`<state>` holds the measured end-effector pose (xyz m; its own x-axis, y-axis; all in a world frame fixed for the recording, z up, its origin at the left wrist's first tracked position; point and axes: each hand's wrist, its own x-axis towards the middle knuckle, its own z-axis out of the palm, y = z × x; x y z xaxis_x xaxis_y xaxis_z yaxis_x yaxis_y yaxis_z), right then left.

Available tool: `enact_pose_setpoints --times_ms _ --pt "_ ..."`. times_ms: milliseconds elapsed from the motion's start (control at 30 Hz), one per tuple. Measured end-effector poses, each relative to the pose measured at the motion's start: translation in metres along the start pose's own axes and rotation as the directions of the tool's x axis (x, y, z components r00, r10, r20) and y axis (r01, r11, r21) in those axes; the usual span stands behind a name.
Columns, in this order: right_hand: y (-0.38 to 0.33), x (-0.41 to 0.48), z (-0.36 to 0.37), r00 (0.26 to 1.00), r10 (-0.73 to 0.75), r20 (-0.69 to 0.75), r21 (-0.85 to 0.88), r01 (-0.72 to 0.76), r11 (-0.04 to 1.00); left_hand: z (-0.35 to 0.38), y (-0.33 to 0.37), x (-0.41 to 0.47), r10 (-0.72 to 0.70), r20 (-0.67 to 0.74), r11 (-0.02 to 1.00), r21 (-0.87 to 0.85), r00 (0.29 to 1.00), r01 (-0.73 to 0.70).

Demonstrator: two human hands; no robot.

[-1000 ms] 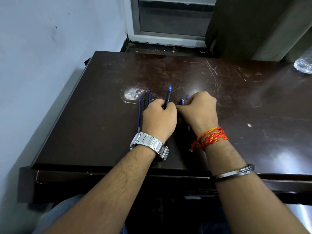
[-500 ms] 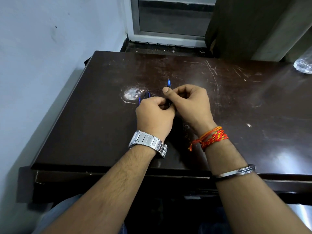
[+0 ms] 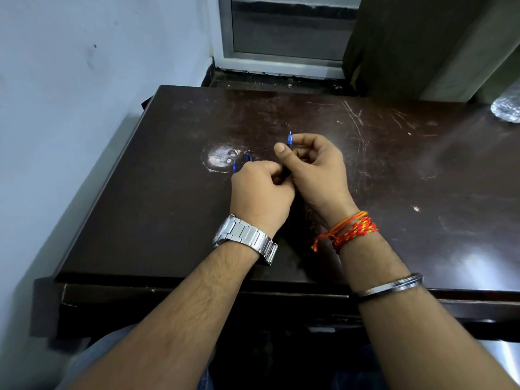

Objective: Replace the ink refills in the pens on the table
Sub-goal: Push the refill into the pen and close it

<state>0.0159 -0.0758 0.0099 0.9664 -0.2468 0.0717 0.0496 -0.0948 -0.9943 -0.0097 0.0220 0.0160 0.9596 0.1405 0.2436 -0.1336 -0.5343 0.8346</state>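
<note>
A dark pen with a blue tip (image 3: 289, 139) is held between both hands above the middle of the dark table (image 3: 422, 178), its tip pointing away from me. My right hand (image 3: 315, 167) grips its front part with thumb and fingers. My left hand (image 3: 260, 192) is closed around its rear part. Just left of my left hand, a dark pen (image 3: 247, 158) and a thin blue refill (image 3: 234, 166) lie on the table, mostly hidden by the hand. Other pens seen earlier are hidden under my hands.
A pale worn patch (image 3: 221, 159) marks the tabletop left of the pens. A clear plastic bottle (image 3: 506, 108) lies at the far right edge. A wall runs along the left side, and a window frame stands behind the table.
Both hands lifted one pen off the table. The right hand moved from the pens on the table up onto the pen's front part; the left hand stays closed on its rear.
</note>
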Motion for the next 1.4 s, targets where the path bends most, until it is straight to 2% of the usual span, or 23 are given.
enact_pose_setpoints --times_ms 133,267,400,567,700,833,1000,1133,1300,1400 --pt "0.0001 0.0022 0.0004 0.998 0.062 0.028 0.124 -0.065 0.990 0.0000 0.0001 0.0002 -0.010 0.008 1.000 -0.016 1.000 0.010" --pt "0.0023 0.0001 0.0008 1.000 0.005 0.015 -0.031 -0.004 1.000 -0.0007 0.0007 0.0005 -0.001 0.011 1.000 0.020 1.000 0.001" --pt "0.0013 0.0013 0.0023 0.996 0.066 0.057 0.112 -0.072 0.991 -0.0007 0.0005 0.0010 -0.018 0.017 1.000 0.012 1.000 0.018" --pt "0.0035 -0.0003 0.0041 1.000 -0.004 0.022 -0.045 0.005 0.999 -0.0009 -0.0007 0.0010 -0.029 0.023 0.999 0.028 0.999 0.028" --pt "0.0026 0.0015 0.0048 0.997 0.076 0.029 0.095 -0.079 0.992 -0.0001 -0.0008 0.0007 -0.034 0.027 0.999 0.003 0.999 0.034" --pt "0.0048 0.0014 0.0030 0.999 0.021 0.047 -0.029 -0.020 0.999 0.0002 -0.0019 0.0011 -0.036 0.037 0.999 0.041 0.999 0.034" --pt "0.0049 0.0015 0.0042 0.997 0.064 0.052 0.084 -0.068 0.994 0.0000 -0.0009 0.0012 -0.029 0.033 0.999 0.033 0.999 0.028" --pt "0.0048 0.0000 0.0041 0.999 0.021 0.033 -0.032 -0.020 0.999 -0.0007 -0.0017 0.0016 -0.028 0.025 0.997 0.068 0.999 0.026" --pt "0.0037 0.0006 0.0038 0.998 0.047 0.041 0.052 -0.049 0.997 -0.0019 -0.0004 0.0021 -0.027 0.027 0.999 0.044 0.999 0.025" --pt "0.0053 0.0004 0.0034 1.000 0.005 0.023 -0.027 -0.004 1.000 -0.0025 -0.0009 0.0028 -0.018 0.020 0.998 0.054 1.000 0.017"
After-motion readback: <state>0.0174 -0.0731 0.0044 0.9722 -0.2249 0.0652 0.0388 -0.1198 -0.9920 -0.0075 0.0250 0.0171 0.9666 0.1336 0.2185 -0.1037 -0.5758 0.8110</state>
